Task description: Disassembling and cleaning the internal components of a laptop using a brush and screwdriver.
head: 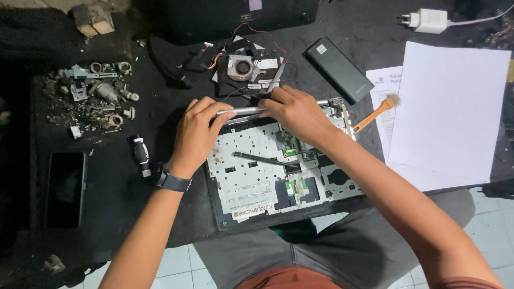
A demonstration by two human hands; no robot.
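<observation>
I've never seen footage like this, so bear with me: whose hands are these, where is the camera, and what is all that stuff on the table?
The one picture comes from a camera worn on the person's head, looking down. The left hand and right hand both grip a silver bar along the far edge of an opened laptop base. A thin black tool lies on it. Around it on the dark table: a cooling fan, small metal parts, a phone, a black pack, a brush, white paper and a charger.
</observation>
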